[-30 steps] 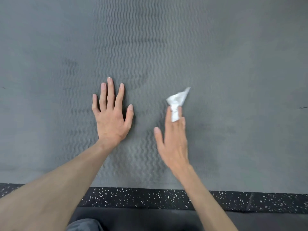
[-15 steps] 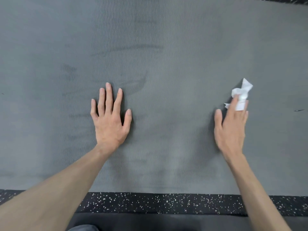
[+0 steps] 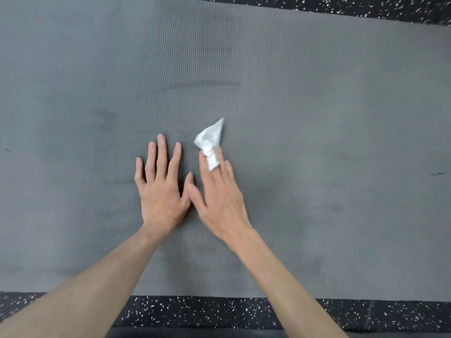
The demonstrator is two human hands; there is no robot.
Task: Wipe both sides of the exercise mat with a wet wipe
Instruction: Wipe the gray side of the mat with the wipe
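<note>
A large grey foam exercise mat (image 3: pixel 317 106) with a fine wavy ribbed texture lies flat and fills almost the whole view. Some darker streaks show on its surface around the middle and on the left part. Under the mat is a black rubber floor with white speckles (image 3: pixel 195 313); one strip of it shows along the near edge of the mat, and another strip shows beyond the far edge at the top right.

Two bare forearms come in from the bottom of the view. The left hand (image 3: pixel 161 189) lies flat on the mat with the palm down, the fingers straight and a little spread; it holds nothing and only presses on the surface. The right hand (image 3: pixel 219 198) is just beside it, on its right side, and the two thumbs are touching or almost touching. The fingers of the right hand are also stretched forward over the mat.

A small crumpled white wet wipe (image 3: pixel 211 140) is at the fingertips of the right hand. One end of it is caught between the index finger and the middle finger, and the rest sticks out ahead in a pointed shape over the mat. The right hand and the wipe look slightly blurred.
</note>
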